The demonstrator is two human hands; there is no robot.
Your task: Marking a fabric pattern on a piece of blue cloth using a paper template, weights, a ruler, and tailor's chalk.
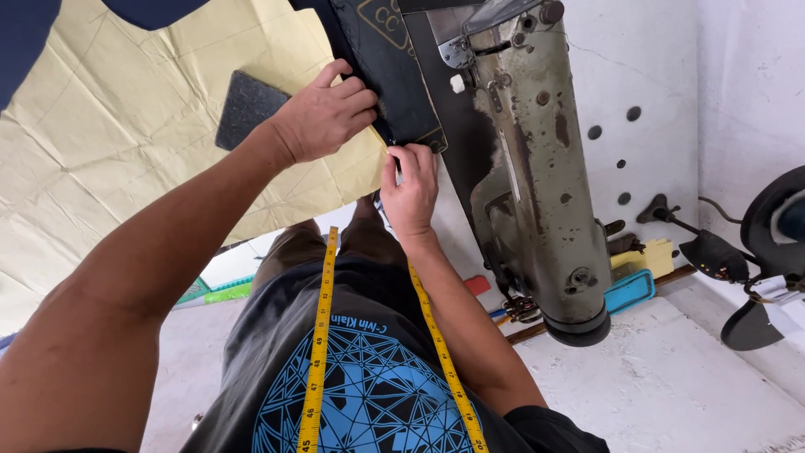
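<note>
My left hand [325, 113] lies flat, fingers together, pressing on dark navy fabric [386, 75] that runs toward the needle area of an old grey sewing machine [537, 168]. My right hand [409, 189] pinches the near edge of that same dark fabric close to the machine's bed. A pale yellow creased sheet [126, 126] lies under the fabric and spreads to the left. A dark grey rectangular pad [245, 105] rests on the yellow sheet beside my left wrist. A yellow measuring tape [319, 335] hangs around my neck over a dark printed shirt.
The machine's arm reaches toward me on the right, above a white table [671, 386]. A turquoise box [631, 289], a yellow object [646, 254] and a small red item [478, 285] lie near its end. A black fan-like device [776, 243] stands at the far right.
</note>
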